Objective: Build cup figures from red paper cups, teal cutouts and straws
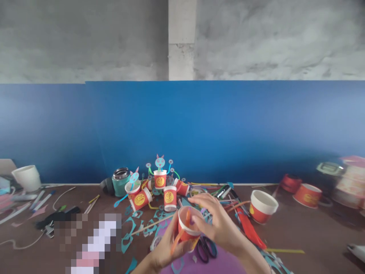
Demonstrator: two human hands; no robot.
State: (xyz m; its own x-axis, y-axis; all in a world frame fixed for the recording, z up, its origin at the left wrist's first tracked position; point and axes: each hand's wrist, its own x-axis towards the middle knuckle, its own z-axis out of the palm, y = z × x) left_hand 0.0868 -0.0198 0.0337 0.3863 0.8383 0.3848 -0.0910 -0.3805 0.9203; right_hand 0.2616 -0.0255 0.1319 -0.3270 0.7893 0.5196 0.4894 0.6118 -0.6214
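Note:
My left hand [168, 245] is wrapped round a red-and-white paper cup [185, 233], its mouth tilted up toward me. An orange strip [177, 239], perhaps a pipe cleaner or straw, passes over the cup's rim, with one end inside and the other hanging outside. Over the cup's mouth, my right hand [212, 217] has its fingers apart, one digit reaching inside close to the strip. Whether it touches the strip is hard to see. Black-handled scissors [207, 249] lie just under my right hand on a purple sheet [225, 264].
Decorated paper cups, one with a blue paper face [160, 163], cluster behind my hands. Blue paper scraps [128, 224] surround them. A teal jar [121, 182] stands left; a white-rimmed cup [262, 207] and red pouch [251, 228] lie right. A blue partition [182, 129] backs the table.

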